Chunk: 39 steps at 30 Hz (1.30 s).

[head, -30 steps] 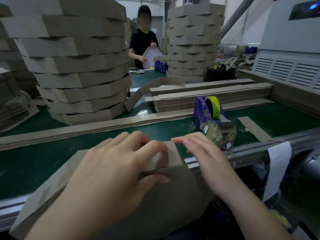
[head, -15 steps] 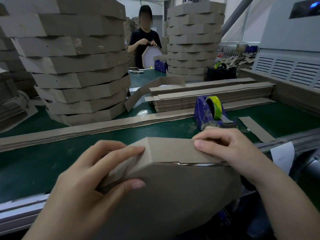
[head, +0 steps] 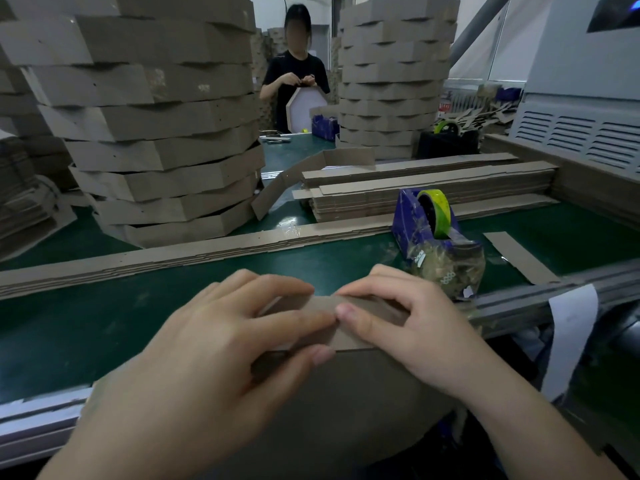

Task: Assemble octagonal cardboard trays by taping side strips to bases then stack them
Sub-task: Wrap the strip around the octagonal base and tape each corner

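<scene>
A brown cardboard tray stands tilted against the near edge of the green belt, its base facing me. My left hand grips the upper side strip, fingers over the top and thumb on the base. My right hand holds the same strip from the right, fingers curled over its edge and thumb pressing the seam. The two hands nearly touch. A blue tape dispenser with a yellow-green roll sits just beyond my right hand. Flat side strips lie piled behind it.
Tall stacks of finished trays rise at the left and at the back. A long row of flat strips crosses the belt. A person works on a tray at the far end. A grey machine stands at the right.
The tray has been turned in my hands. My hands have come together at the top strip. My right hand moved left, uncovering the tape dispenser's front.
</scene>
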Each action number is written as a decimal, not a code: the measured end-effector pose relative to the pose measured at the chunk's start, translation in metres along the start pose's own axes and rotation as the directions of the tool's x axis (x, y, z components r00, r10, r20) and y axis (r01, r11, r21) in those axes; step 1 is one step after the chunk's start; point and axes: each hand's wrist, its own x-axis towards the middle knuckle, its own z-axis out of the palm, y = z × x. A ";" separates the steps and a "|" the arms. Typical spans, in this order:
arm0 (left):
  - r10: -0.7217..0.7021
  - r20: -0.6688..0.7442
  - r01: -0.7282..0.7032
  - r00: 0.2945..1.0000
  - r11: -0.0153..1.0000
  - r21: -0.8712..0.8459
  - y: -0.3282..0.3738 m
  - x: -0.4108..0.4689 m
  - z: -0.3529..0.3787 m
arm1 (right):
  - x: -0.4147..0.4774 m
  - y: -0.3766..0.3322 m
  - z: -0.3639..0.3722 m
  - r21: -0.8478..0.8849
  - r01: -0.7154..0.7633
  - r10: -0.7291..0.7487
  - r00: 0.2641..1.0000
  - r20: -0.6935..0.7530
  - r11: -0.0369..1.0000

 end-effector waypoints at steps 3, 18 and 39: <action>0.000 0.008 0.000 1.000 1.000 -0.003 0.004 0.005 0.002 | 0.001 0.004 -0.011 0.098 -0.062 0.057 0.997 0.049 0.993; -0.104 -0.042 0.100 0.994 0.991 -0.085 -0.003 0.002 0.006 | 0.017 0.017 -0.016 0.283 -0.150 0.097 0.976 0.195 0.947; -0.016 -0.010 0.016 1.000 1.000 -0.020 -0.009 0.002 0.009 | 0.016 0.042 -0.031 0.195 -0.002 0.072 0.932 -0.354 0.981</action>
